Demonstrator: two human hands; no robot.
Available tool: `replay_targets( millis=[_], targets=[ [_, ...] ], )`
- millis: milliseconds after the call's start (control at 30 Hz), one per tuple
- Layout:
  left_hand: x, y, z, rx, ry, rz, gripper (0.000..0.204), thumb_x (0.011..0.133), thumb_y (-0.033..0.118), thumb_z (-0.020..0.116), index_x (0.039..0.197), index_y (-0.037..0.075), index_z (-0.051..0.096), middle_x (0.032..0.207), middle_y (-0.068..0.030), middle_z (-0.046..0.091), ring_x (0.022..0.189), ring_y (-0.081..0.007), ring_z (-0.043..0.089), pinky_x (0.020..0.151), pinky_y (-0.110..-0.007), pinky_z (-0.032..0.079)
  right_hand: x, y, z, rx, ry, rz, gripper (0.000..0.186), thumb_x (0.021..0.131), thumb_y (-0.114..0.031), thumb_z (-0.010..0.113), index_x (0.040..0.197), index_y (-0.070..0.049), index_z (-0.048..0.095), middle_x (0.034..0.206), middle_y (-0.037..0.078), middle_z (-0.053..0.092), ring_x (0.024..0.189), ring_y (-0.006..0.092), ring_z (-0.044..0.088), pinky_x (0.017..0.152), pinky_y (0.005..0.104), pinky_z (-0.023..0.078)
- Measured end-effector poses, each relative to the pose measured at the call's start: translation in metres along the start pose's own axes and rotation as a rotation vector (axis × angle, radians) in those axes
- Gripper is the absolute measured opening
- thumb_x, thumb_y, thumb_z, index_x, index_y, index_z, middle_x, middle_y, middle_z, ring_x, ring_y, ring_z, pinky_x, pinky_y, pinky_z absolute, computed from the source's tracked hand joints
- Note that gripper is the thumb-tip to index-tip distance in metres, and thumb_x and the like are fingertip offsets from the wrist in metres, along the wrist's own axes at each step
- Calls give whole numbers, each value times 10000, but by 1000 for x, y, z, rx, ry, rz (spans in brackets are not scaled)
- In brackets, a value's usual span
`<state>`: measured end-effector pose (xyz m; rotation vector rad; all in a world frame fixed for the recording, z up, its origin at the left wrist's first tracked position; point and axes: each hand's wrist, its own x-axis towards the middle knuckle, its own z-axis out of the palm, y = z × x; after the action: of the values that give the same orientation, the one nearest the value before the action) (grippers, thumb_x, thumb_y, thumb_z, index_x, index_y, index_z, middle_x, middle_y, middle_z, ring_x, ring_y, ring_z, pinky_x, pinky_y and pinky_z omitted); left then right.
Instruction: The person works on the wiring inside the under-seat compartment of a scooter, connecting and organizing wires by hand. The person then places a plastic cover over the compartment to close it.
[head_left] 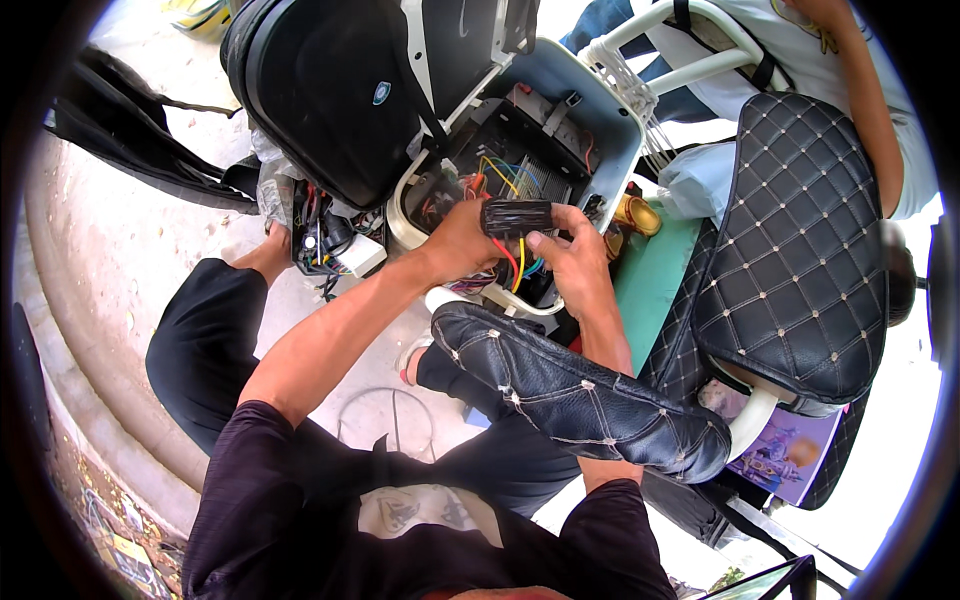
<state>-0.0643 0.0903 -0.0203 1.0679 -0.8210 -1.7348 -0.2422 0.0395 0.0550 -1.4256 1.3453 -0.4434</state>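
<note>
A person in a dark shirt grips a black ribbed block between two bare hands above the uncovered compartment of a vehicle, as seen from the head camera. The left hand closes on the block's left end; the right hand curls about its right end, thumb toward the lower edge. Just below the block, a red wire and a yellow wire curve downward between the hands. A raised black seat lid stands to the upper left, near a cluttered tray holding a white box. A black padded bar crosses over the right forearm, and a quilted black seat rises at right, where another person's arm shows.
</note>
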Motion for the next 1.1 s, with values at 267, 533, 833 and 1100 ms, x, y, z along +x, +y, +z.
replay_targets(
  millis=[267,533,833,1100],
  targets=[
    [-6,-2,0,60,29,7,195,910,46,772,1083,-1,694,789,-25,695,606,-107,647,565,-268,531,7,16,-3,-34,-12,-22,462,942,-16,720,1352,135,569,1283,233,699,1117,270,715,994,379,549],
    [-6,7,2,144,58,-33,268,902,29,769,1155,-16,690,836,-23,717,632,-90,655,566,-262,528,11,12,-6,-24,-33,1,465,938,-14,720,1352,143,579,1264,235,706,1123,276,712,990,386,550],
    [3,-32,-10,529,221,331,304,900,1,756,1195,-24,684,894,-62,733,671,-71,641,601,-256,530,13,12,-10,-30,-72,3,464,936,-21,725,1345,150,589,1198,215,728,1095,255,706,976,375,542],
    [-38,10,-12,288,187,3,277,898,24,801,1112,-32,636,871,-65,698,641,-76,630,522,-237,498,15,19,-11,-39,-32,18,500,933,-7,716,1387,147,574,1204,217,721,1091,271,697,987,374,535]
  ],
)
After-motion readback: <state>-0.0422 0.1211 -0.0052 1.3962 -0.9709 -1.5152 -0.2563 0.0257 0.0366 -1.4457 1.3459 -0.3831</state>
